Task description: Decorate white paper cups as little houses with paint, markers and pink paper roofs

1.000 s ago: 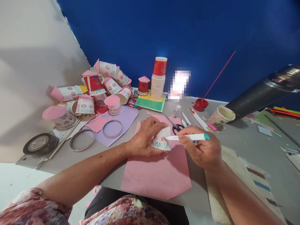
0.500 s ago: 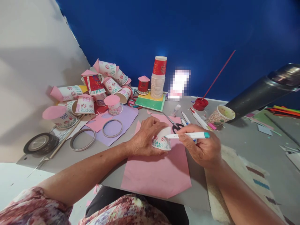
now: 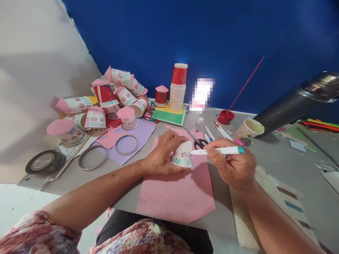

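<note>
My left hand [image 3: 162, 153] is wrapped round a white paper cup [image 3: 182, 157], which sits upside down over a pink sheet of paper [image 3: 176, 197]. Red flower-like marks and green zigzag strokes decorate the cup's side. Between the fingers of my right hand [image 3: 233, 164] is a white felt-tip marker [image 3: 218, 151] with a green end. Its tip is at the cup's right side; whether it touches I cannot tell. Behind the cup lie black-handled scissors [image 3: 199, 141], partly hidden, and several other markers [image 3: 222, 131].
Decorated paper cups [image 3: 108, 95] are heaped at the back left. A tall stack of cups [image 3: 178, 88] stands on a green and yellow card [image 3: 169, 117]. Tape rolls [image 3: 46, 162] lie at left. A patterned cup [image 3: 247, 130] and a dark cylinder [image 3: 293, 100] stand at right.
My right hand has shifted right with the marker, whose tip has moved slightly right along the cup. My left hand keeps its hold on the cup.
</note>
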`<state>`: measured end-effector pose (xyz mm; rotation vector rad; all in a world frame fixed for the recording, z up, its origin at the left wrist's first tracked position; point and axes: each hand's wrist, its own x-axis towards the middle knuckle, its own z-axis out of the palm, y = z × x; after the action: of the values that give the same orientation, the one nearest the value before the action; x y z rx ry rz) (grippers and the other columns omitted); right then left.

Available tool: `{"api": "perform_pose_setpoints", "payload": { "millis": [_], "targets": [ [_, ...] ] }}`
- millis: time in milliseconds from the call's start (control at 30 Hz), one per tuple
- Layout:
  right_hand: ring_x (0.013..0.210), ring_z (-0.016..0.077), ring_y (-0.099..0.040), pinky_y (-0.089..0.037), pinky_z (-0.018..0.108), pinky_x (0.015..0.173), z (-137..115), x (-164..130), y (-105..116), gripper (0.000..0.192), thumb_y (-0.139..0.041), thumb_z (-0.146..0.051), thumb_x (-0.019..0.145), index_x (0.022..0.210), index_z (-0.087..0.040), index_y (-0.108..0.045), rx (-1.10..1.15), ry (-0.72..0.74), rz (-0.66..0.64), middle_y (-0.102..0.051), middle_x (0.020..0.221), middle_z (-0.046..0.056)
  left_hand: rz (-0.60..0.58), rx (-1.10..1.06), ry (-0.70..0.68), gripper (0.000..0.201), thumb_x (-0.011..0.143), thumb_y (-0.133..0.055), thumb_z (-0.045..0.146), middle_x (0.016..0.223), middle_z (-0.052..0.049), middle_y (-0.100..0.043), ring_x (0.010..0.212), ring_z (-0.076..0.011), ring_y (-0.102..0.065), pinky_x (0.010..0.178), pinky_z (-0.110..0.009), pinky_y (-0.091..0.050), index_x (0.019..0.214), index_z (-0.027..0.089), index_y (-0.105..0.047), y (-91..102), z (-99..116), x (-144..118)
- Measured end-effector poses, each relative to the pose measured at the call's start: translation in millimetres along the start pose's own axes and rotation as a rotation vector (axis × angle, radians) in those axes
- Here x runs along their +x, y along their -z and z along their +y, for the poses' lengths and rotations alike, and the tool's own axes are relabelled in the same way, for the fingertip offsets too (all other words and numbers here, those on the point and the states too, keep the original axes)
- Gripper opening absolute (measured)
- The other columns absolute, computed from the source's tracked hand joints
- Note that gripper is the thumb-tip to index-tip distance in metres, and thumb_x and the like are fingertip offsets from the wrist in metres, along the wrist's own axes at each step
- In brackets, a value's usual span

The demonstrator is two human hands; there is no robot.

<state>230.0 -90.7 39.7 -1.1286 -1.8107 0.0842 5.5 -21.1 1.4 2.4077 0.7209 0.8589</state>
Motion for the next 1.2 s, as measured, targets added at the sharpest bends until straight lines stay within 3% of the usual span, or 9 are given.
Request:
{"api": "perform_pose_setpoints", "payload": {
  "millis": [267,433,600,767,900,1067,1200],
  "targets": [
    [0.052,0.0128,-0.061,-0.049,0.025,0.052,-2.2,1.0,-1.7,0.023,-0.059,-0.033,0.099,0.082,-0.023,-0.072,-0.001,-0.018,-0.053,-0.074,0.071,0.0,-0.001,-0.032,0.006,0.075,0.07,-0.083,0.052,0.121,-0.011,-0.057,0.115,-0.0321,-0.053,0.101,-0.052,-0.046,0.133,0.026,-0.053,-0.5,-0.5,-0.1],
    [0.048,0.0105,-0.056,-0.045,0.023,0.048,-1.9,0.5,-1.0,0.018,-0.062,-0.029,0.098,0.084,-0.023,-0.071,0.03,0.016,-0.019,-0.072,0.07,-0.002,-0.005,-0.021,-0.002,0.074,0.072,-0.082,0.054,0.122,-0.011,-0.057,0.116,-0.0325,-0.053,0.102,-0.053,-0.045,0.134,0.025,-0.054,0.1,-1.2,0.1],
    [0.051,0.0114,-0.058,-0.045,0.023,0.048,-2.8,0.5,-0.7,0.021,-0.06,-0.029,0.099,0.081,-0.023,-0.07,0.002,0.004,-0.075,-0.072,0.069,-0.001,-0.008,-0.008,0.007,0.074,0.071,-0.083,0.054,0.122,-0.011,-0.058,0.117,-0.032,-0.053,0.103,-0.052,-0.046,0.133,0.025,-0.055,0.6,-2.3,0.1],
    [0.046,0.0089,-0.053,-0.044,0.022,0.048,-3.0,0.8,-0.3,0.017,-0.062,-0.026,0.099,0.084,-0.022,-0.07,0.002,0.035,-0.027,-0.071,0.069,-0.002,0.03,-0.021,-0.025,0.074,0.071,-0.085,0.051,0.122,-0.011,-0.058,0.117,-0.0318,-0.053,0.101,-0.05,-0.046,0.133,0.024,-0.054,-0.4,-3.5,-0.5],
    [0.051,0.0108,-0.06,-0.046,0.023,0.049,-2.4,-0.1,-1.7,0.02,-0.06,-0.028,0.1,0.083,-0.022,-0.07,0.02,0.034,-0.065,-0.072,0.07,-0.001,0.022,0.0,-0.016,0.074,0.071,-0.084,0.053,0.121,-0.011,-0.058,0.115,-0.0318,-0.054,0.1,-0.05,-0.046,0.132,0.024,-0.054,-0.6,-3.5,-0.7],
    [0.05,0.0102,-0.06,-0.048,0.024,0.05,2.9,-7.1,-3.4,0.012,-0.064,-0.029,0.1,0.104,-0.023,-0.074,0.14,-0.019,0.027,-0.076,0.08,0.0,0.052,0.034,-0.027,0.074,0.072,-0.084,0.05,0.12,-0.011,-0.057,0.116,-0.0319,-0.054,0.101,-0.049,-0.046,0.133,0.023,-0.053,-1.6,-4.4,-1.6],
    [0.06,0.0131,-0.068,-0.055,0.027,0.061,4.9,-6.2,-3.9,0.021,-0.062,-0.032,0.102,0.12,-0.025,-0.072,0.113,-0.066,-0.018,-0.078,0.09,0.002,0.065,0.042,-0.038,0.085,0.07,-0.086,0.048,0.131,-0.013,-0.056,0.121,-0.0338,-0.054,0.105,-0.052,-0.043,0.141,0.025,-0.045,-1.8,-6.9,-2.7]
  ]
}}
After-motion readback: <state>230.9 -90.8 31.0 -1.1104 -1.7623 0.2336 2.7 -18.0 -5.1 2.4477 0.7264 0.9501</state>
